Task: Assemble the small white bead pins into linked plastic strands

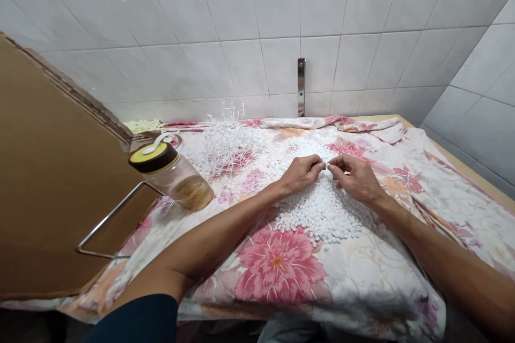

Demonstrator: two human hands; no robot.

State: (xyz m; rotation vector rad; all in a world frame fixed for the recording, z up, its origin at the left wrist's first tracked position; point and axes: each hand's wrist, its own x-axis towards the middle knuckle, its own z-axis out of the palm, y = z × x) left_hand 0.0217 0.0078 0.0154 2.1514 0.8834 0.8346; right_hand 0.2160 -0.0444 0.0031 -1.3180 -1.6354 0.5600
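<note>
Many small white pieces (pixel 328 217) lie heaped on the floral cloth (pixel 350 268). Over this heap, my left hand (pixel 302 172) has its thumb and forefinger pinched together. Facing it, my right hand (pixel 354 177) also pinches with thumb and forefinger, its tips very near the left ones. A tiny white piece (pixel 326 166) shows between the two sets of fingertips; exactly which fingers grip it is hard to see. Behind and to the left of my left hand sits a loose tangle of thin white strips (pixel 227 144).
A bottle (pixel 193 190) with a yellow and black lid and brown liquid stands at the left, beside a metal wire frame (pixel 107 220) and a large cardboard box (pixel 52 187). A tiled wall with a metal bracket (pixel 301 86) rises behind the cloth.
</note>
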